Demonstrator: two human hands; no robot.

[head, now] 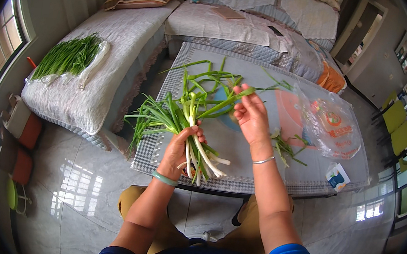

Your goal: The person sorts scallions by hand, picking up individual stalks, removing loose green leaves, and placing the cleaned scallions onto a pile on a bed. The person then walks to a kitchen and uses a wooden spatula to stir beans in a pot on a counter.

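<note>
A bunch of green onions (174, 118) is gripped in my left hand (181, 145) above the near edge of the table, white ends pointing towards me and green leaves fanning left. Raised to the right, my right hand (252, 113) pinches a green onion leaf (242, 94) between thumb and fingers. Beyond the bunch, loose green leaves (208, 77) lie scattered on the cloth-covered table (245, 153). A smaller pile of trimmings (286, 147) rests right of my right wrist.
A clear plastic bag with red print (337, 126) and a small packet (337, 176) lie on the table's right side. On the left sofa (123, 44), a large bundle of long green leaves (69, 55) rests on white plastic. A phone (275, 31) lies on the far sofa.
</note>
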